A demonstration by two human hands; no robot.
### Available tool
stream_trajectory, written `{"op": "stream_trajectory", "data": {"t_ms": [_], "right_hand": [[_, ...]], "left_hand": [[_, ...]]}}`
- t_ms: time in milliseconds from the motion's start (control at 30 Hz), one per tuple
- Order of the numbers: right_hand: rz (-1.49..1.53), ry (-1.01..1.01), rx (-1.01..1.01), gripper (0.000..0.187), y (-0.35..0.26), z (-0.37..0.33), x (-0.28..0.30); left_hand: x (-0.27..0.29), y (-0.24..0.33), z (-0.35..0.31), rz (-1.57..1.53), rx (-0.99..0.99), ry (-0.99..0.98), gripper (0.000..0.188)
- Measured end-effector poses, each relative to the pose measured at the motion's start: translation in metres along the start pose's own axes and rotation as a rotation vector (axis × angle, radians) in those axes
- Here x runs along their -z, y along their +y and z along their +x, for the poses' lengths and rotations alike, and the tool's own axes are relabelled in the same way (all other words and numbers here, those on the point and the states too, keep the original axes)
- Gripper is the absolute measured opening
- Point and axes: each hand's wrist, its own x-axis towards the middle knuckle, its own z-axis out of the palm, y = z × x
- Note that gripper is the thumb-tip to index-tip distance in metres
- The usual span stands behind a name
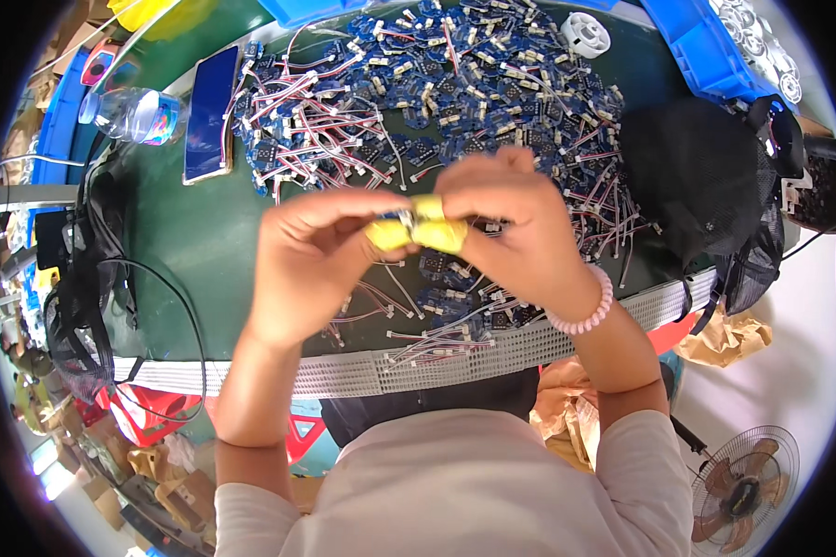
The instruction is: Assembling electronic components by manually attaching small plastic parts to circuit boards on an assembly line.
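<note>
My left hand (pixel 293 246) and my right hand (pixel 520 223) meet over the middle of the table, both closed in a pinch. Between their fingertips is a small blue-and-white part (pixel 406 220), mostly hidden, looking like one of the little circuit boards. Yellow coverings (pixel 441 235) wrap the pinching fingertips. Beyond my hands spreads a wide heap of small blue circuit boards (pixel 464 88) with white connectors. Short red, black and white connector cables (pixel 316 139) lie over its left part. More cables (pixel 437 348) and boards rest below my hands, near the front edge.
A phone (pixel 210 111) and a clear plastic bottle (pixel 135 116) lie at the left. A white round plastic part (pixel 585 35) sits at the back. Blue bins (pixel 692 46) line the far edge. A black mesh bag (pixel 697 176) stands at right; a fan (pixel 743 487) stands lower right.
</note>
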Motion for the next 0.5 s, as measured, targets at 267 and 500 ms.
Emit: {"op": "stream_trajectory", "data": {"t_ms": [267, 500], "right_hand": [[-0.572, -0.032, 0.018, 0.021, 0.002, -0.003, -0.002], [-0.777, -0.147, 0.106, 0.007, 0.003, -0.001, -0.029]], "left_hand": [[0.064, 0.020, 0.069, 1.076, -0.512, 0.256, 0.035], [-0.006, -0.011, 0.054, 1.110, -0.499, 0.023, 0.020]]}}
